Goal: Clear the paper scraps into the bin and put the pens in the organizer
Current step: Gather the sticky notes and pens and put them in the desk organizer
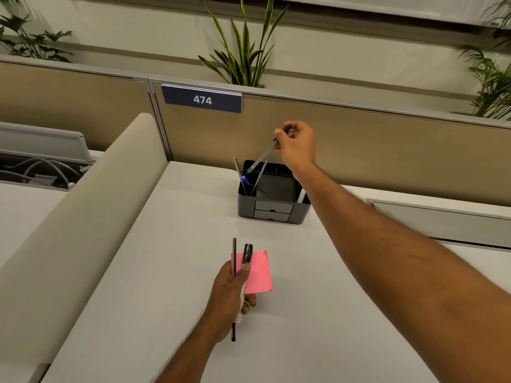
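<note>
A dark grey desk organizer [273, 210] with two small drawers stands at the back of the white desk [171, 244]. Several pens stand in its left compartment. My right hand [297, 145] hovers above it, pinching the top of a clear pen [261, 157] whose tip points down into that compartment. Nearer to me, my left hand [233, 286] grips a thin black pen [234, 255] and a thicker black marker [247, 254] together. A pink sticky pad [258, 272] lies on the desk just under and right of that hand.
A tan cubicle partition [359, 139] with a blue "474" sign [202, 100] runs behind the desk. A beige padded divider [83, 222] slopes along the left side. Plants [243, 51] stand behind the partition. A grey cable tray lid [442, 219] lies at the right.
</note>
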